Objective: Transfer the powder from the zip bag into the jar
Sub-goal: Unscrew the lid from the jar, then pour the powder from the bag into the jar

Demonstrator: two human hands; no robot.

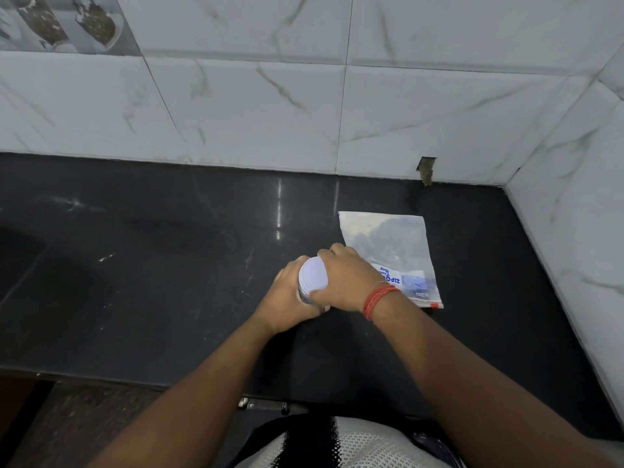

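A small jar (304, 293) with a white lid (313, 274) stands on the black counter (152, 265). My left hand (285, 298) wraps around the jar's body from the left. My right hand (347, 280), with red threads on the wrist, grips the lid from the right side. Most of the jar's body is hidden by both hands. The zip bag (391, 248) lies flat on the counter just right of the hands, clear plastic with blue print and a dusty look inside; its near-left corner is covered by my right hand.
White marbled tile walls (304, 96) close off the counter at the back and on the right. The counter's front edge (135, 380) runs below my forearms, with a metal latch (263, 405) under it.
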